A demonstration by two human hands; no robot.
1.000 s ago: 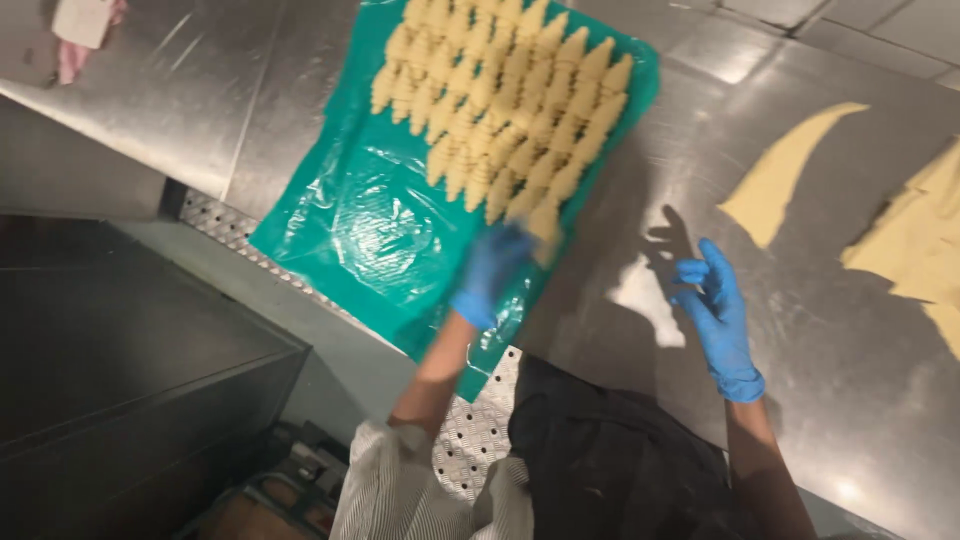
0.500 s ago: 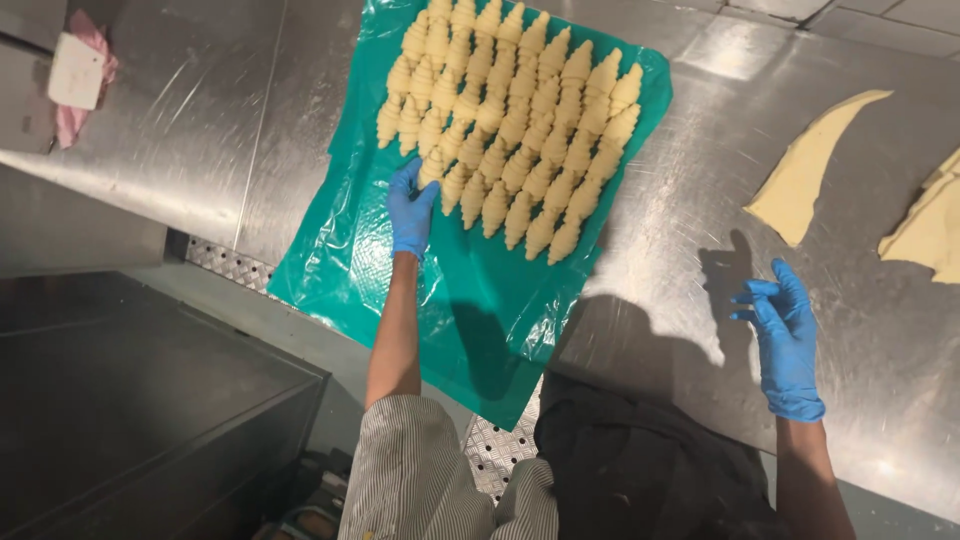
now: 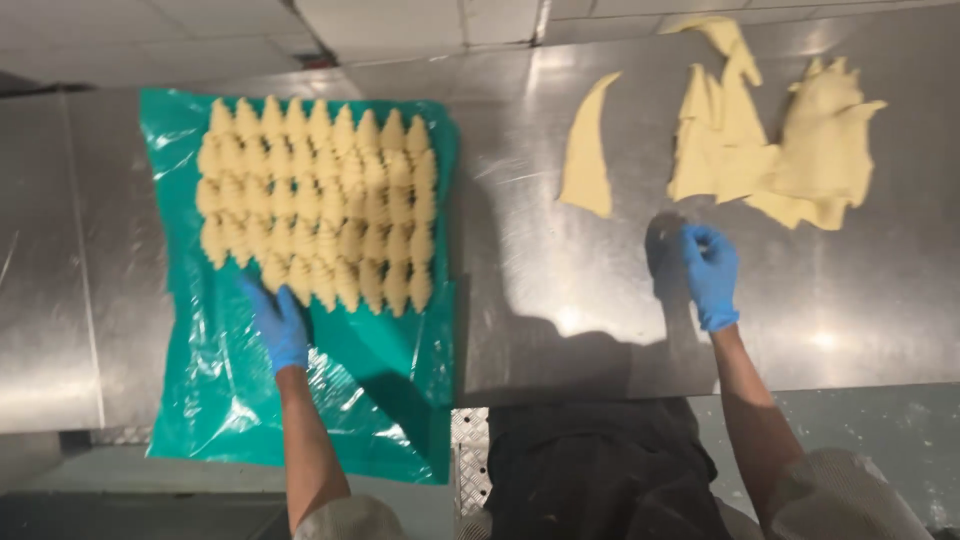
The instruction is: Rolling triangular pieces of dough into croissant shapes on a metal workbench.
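Observation:
A green plastic sheet [image 3: 390, 375] lies on the steel worktop [image 3: 560, 300] and carries several rows of shaped raw dough pieces [image 3: 320, 200]. My left hand [image 3: 277, 323], in a blue glove, rests flat on the sheet just below the front left corner of the rows, holding nothing. My right hand [image 3: 711, 272], also gloved in blue, hovers over bare steel with curled fingers. It is just short of a pile of cut dough triangles [image 3: 770, 140]. One long curved dough triangle [image 3: 588, 155] lies apart to the pile's left.
The sheet's near end hangs over the worktop's front edge. White wall tiles [image 3: 400, 25] run behind the table. My dark apron [image 3: 600, 470] presses against the front edge between both arms.
The view has swung round so the table sits square. My left hand slid from the left side of the rows to their front corner. My right hand moved toward the dough pile.

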